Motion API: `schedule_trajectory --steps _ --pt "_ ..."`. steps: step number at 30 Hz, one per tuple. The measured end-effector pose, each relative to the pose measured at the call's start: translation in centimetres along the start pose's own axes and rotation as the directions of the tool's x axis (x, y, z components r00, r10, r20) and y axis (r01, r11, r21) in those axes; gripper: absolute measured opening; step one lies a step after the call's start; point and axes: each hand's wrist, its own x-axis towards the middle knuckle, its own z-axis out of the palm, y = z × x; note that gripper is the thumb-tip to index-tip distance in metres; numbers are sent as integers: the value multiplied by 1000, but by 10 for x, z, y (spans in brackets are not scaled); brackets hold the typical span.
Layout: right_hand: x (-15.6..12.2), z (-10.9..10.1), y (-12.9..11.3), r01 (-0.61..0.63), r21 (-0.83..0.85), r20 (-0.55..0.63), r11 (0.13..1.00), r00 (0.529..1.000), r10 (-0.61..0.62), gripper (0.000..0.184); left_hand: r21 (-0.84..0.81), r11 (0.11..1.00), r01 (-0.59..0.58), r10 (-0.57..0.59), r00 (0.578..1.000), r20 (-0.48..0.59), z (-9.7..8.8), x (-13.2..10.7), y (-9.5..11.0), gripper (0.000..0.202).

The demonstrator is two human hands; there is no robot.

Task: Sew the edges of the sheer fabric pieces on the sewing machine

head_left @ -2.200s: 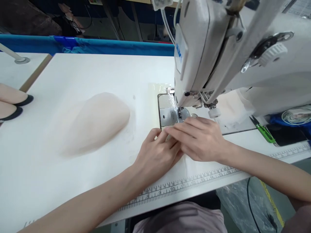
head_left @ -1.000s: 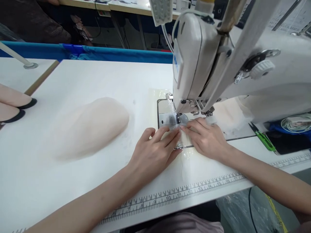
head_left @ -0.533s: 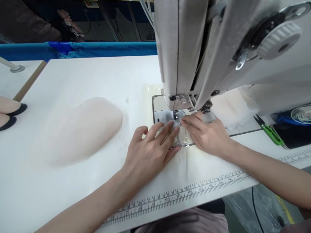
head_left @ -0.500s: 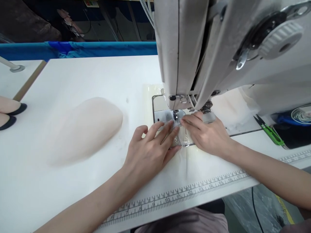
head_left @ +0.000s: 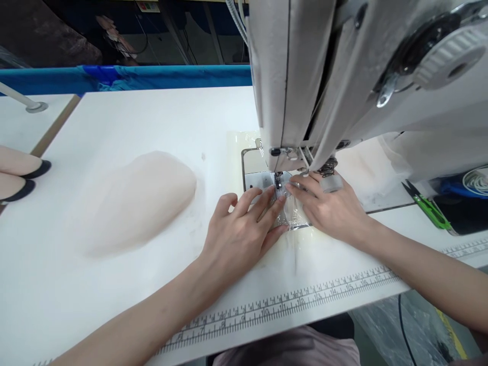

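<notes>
The left hand [head_left: 244, 229] lies palm down in front of the sewing machine [head_left: 274, 81], its fingers fanned and slightly arched. Its grip is wide, with the thumb set apart from the forefinger; the fingertips rest on sheer, translucent material [head_left: 291, 209]. This material is located over the smooth metal needle plate [head_left: 255, 180], between the two hands and just in front of the presser foot [head_left: 278, 181]. Its full outline cannot be made out.

The right hand [head_left: 333, 206] is positioned opposite, fingers bent and close together, tips at the edge of the same material. The thumb is hidden, so whether this grip is closed on the material cannot be told.

Glossy yellowish film [head_left: 235, 147] borders the plate on the matte white worktop [head_left: 160, 114]. Left of the hands, well apart, lies a rounded, tapering piece of thin beige fabric [head_left: 152, 198], soft at the edges. A printed ruler scale [head_left: 282, 306] runs along the front edge. To the right, green-handled snips [head_left: 430, 209] with dark pointed blades lie beside a flat, glossy black object [head_left: 467, 216].
</notes>
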Motion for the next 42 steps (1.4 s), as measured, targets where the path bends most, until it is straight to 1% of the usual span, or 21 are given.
schedule_trajectory --steps 4,7,10,13,18,21,23,25,26,27,29,30,31,32,33,34,35,37,39,41,42 --pt "-1 0 0 -19 -4 35 1000 999 19 34 21 1000 7 -7 1000 13 -2 1 1 38" --pt "-1 -1 0 -22 -22 22 1000 999 23 35 7 1000 14 -14 1000 24 -2 2 1 38" --pt "-1 -1 0 -22 -41 15 999 1000 23 36 -10 1000 17 -16 1000 17 -1 2 0 37" --pt "-1 -1 0 -39 -38 49 999 998 41 37 -31 999 25 -25 1000 7 0 3 -2 36" --pt "0 0 2 -58 -38 75 998 995 60 34 -32 999 25 -25 1000 5 3 4 -3 36" --pt "0 -3 3 -54 -13 60 998 997 55 32 -26 999 23 -23 1000 16 3 4 -3 37" --pt "-2 -9 5 -65 46 34 997 997 63 31 -16 1000 14 -14 1000 -6 -2 3 -3 35" --pt "-3 -20 6 -85 192 48 978 996 77 26 -6 1000 5 -6 999 -48 -12 1 -5 31" --pt "-4 -25 7 -98 292 98 951 993 72 22 -22 1000 -4 3 998 -58 -18 0 -6 27" --pt "-5 -31 8 -117 396 175 911 983 50 18 -54 998 -23 20 999 -46 -24 -2 -7 25" --pt "-7 -40 9 -165 545 338 822 940 -35 18 -146 986 -82 89 995 39 -35 -4 -7 27" --pt "-8 -42 9 -184 584 390 791 918 -74 17 -188 975 -118 138 986 96 -38 -6 -7 29" --pt "-8 -44 9 -196 604 416 772 904 -97 13 -211 966 -152 185 972 146 -40 -7 -6 27" --pt "-9 -44 9 -203 617 423 760 900 -103 8 -212 961 -179 218 960 177 -40 -9 -4 22" --pt "-10 -45 10 -213 629 419 748 903 -95 7 -201 961 -192 230 954 190 -40 -11 -3 15" --pt "-10 -45 10 -237 638 418 733 906 -71 9 -197 963 -181 219 958 187 -39 -13 -1 14" --pt "-11 -44 10 -276 647 429 711 903 -40 11 -212 967 -143 182 967 178 -39 -15 1 17" --pt "-10 -45 10 -367 666 457 649 889 34 11 -294 956 -4 59 982 177 -39 -17 4 21" --pt "-9 -47 9 -409 683 455 605 886 85 13 -374 920 120 -40 975 217 -41 -15 5 22" --pt "-8 -48 7 -386 682 427 621 900 91 7 -384 908 169 -69 963 262 -44 -9 5 22" --pt "-7 -48 5 -362 674 412 645 908 79 15 -373 912 173 -65 956 285 -44 -5 4 19"
